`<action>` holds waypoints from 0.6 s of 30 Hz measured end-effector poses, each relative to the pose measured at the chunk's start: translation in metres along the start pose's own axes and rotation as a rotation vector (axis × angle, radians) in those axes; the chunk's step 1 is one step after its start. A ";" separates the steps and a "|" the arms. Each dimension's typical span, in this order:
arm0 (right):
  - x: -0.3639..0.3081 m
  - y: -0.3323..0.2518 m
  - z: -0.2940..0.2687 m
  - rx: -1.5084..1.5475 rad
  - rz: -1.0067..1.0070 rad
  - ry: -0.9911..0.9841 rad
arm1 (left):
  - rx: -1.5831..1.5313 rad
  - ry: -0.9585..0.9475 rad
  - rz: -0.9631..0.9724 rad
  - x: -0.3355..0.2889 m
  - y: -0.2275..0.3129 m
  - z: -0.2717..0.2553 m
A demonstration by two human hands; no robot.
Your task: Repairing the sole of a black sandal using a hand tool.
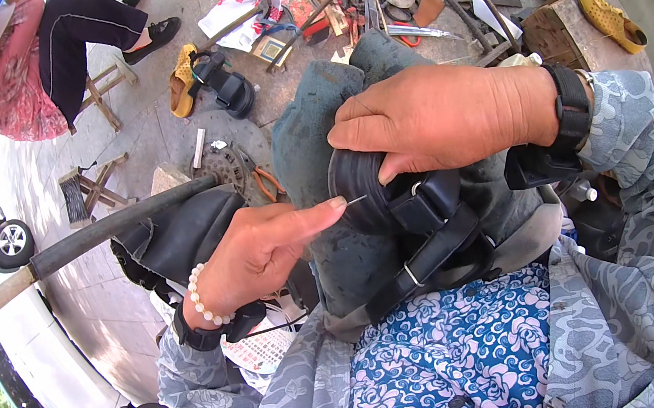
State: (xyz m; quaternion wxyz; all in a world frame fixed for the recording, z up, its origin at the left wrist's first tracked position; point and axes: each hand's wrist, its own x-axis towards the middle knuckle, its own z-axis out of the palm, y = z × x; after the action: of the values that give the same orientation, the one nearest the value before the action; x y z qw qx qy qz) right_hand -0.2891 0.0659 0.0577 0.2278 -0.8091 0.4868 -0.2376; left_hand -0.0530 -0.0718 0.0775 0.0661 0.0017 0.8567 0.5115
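Note:
A black strappy sandal (369, 212) with metal strap rings lies across my lap, its sole edge turned up. My right hand (450, 114) is closed over the sole, thumb and fingers pressing on it. From the left, my left hand (253, 255) reaches toward the sole edge. A thin metal needle (357, 200) sticks out past its pinched fingertips, the point close to or touching the sole. Whether a thread runs from it cannot be made out. Beneath the sandal, a worn grey-green cloth (319, 106) covers my knees.
A long bar (114, 226) juts across my left side. Another black sandal (230, 89) lies ahead beside a yellow clog (183, 81). Orange-handled pliers (265, 181) and scattered tools lie near. A folding stool (96, 191), a seated person (23, 91) and a white car (51, 336) are leftward.

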 end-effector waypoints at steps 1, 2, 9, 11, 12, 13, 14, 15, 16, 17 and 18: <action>0.000 0.000 0.000 -0.016 -0.017 0.001 | 0.000 0.001 0.016 0.002 -0.003 0.000; 0.000 0.000 0.000 -0.032 -0.031 0.002 | 0.000 0.000 0.033 0.003 -0.004 0.000; 0.002 0.000 -0.001 -0.060 -0.054 -0.019 | 0.025 0.033 0.016 0.005 -0.004 0.004; 0.003 0.000 -0.001 -0.059 -0.054 -0.015 | -0.002 0.050 0.009 0.004 -0.004 0.005; 0.003 0.000 0.000 -0.056 -0.053 -0.018 | -0.007 0.050 0.008 0.004 -0.005 0.006; 0.003 0.000 0.000 -0.059 -0.052 -0.013 | -0.024 0.066 0.010 0.003 -0.006 0.008; 0.003 0.000 0.000 -0.064 -0.050 -0.007 | -0.041 0.081 0.014 0.004 -0.007 0.008; 0.003 0.000 0.001 -0.062 -0.047 -0.009 | -0.045 0.079 0.014 0.004 -0.007 0.009; 0.003 0.000 0.002 -0.066 -0.046 -0.002 | -0.020 0.083 0.028 0.005 -0.008 0.009; 0.003 0.001 0.003 -0.071 -0.047 0.006 | 0.006 0.087 0.040 0.005 -0.007 0.009; 0.003 0.001 0.003 -0.068 -0.046 0.005 | 0.004 0.086 0.038 0.005 -0.006 0.010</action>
State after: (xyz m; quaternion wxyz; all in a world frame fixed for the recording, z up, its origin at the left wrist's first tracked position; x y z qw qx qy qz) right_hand -0.2867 0.0630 0.0551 0.1934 -0.8267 0.4765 -0.2282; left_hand -0.0562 -0.0661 0.0668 0.0196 -0.0040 0.8597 0.5104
